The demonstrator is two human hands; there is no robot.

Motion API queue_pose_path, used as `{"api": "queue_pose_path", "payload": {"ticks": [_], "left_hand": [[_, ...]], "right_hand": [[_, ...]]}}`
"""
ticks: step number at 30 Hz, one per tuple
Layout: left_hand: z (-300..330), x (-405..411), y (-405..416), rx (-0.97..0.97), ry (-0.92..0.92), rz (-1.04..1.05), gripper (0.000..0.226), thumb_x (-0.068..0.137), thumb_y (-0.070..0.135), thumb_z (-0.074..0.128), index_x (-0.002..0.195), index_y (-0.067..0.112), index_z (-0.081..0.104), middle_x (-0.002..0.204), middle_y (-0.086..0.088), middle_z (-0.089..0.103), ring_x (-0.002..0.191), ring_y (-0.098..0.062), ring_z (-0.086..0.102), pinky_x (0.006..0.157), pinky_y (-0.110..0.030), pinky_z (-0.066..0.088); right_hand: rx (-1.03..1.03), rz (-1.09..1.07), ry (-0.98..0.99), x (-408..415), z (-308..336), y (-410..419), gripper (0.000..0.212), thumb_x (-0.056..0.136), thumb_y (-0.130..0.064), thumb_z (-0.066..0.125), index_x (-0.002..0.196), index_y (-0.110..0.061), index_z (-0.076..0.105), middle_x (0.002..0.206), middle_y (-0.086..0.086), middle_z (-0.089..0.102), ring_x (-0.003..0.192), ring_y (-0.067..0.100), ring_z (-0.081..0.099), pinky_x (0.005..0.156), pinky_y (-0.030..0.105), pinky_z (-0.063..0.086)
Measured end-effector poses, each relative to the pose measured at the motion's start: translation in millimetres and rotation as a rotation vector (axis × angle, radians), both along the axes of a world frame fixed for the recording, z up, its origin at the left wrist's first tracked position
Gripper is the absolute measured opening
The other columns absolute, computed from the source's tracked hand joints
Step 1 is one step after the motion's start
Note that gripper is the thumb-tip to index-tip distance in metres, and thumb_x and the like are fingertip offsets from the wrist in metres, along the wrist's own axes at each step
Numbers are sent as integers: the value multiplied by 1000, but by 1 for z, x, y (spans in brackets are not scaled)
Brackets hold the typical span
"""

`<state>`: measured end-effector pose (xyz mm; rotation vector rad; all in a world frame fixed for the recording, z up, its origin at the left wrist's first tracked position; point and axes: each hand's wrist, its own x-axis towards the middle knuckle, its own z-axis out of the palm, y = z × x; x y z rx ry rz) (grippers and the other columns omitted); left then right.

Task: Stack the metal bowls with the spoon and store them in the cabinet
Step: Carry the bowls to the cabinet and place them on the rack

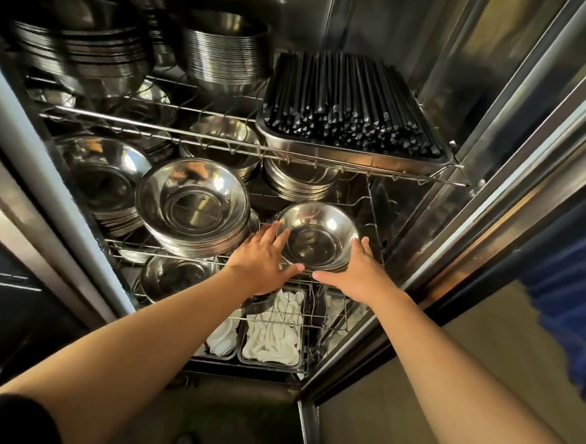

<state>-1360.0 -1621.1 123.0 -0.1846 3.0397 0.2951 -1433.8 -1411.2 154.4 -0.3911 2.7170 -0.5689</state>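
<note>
Stainless cabinet (440,93) w/ its door swung open on the right, wire racks inside, everything shiny and kinda dim at the back. Top rack (173,130) has tall stacks of metal bowls/plates on the left + a metal tray (354,155) packed w/ black chopsticks (354,102) on the right. Middle rack (166,250) is where the action is: big bowl stack (191,205) front-center, another stack (104,176) to its left, more stacks further back under the tray. The task's metal bowl (318,237) sits upright at the front right of that middle rack, just beside the big stack, looks like it's on top of a short stack but tbh can't tell how many are under it. Can't see a spoon in it from here. Left hand (265,258) is on the bowl's left side, right hand (359,270) on its right side, both palms down, fingers spread and stretched out along the bowl's sides, thumbs pointing toward each other under the front rim. Fingers are flat and loose, not curled round the rim, so more cupping/touching than a real grip. Below, bottom rack has another bowl (175,276) on the left and trays of white plastic spoons (272,337) front and center, w/ more white stuff in the tray left of it. Both forearms bare, dark sleeve at the lower left corner.
</note>
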Motion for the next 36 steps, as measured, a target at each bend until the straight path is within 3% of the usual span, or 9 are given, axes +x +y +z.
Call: {"api": "queue_pose_path", "payload": {"ticks": [19,28,36], "left_hand": [[2,31,-6,98,127,24,71,103,48,34,159,14,8,167,-16,9,154,-30,8,121,-41,16],[5,35,-6,64,149,17,74,99,56,41,156,13,23,161,-13,29,149,-30,22,121,-42,22],[4,36,-8,115,135,19,64,103,43,41,155,10,26,160,-14,30,152,-30,14,124,-43,16]], "right_hand": [[84,84,15,15,-4,-36,135,69,-81,67,160,-15,-8,169,7,-19,156,31,3,118,56,25],[48,108,11,12,-5,-34,139,64,-81,70,161,-18,-6,168,7,-22,155,31,-1,118,58,22],[81,139,25,18,-9,-28,119,80,-76,60,161,-15,-3,168,7,-21,155,32,6,118,59,22]]}}
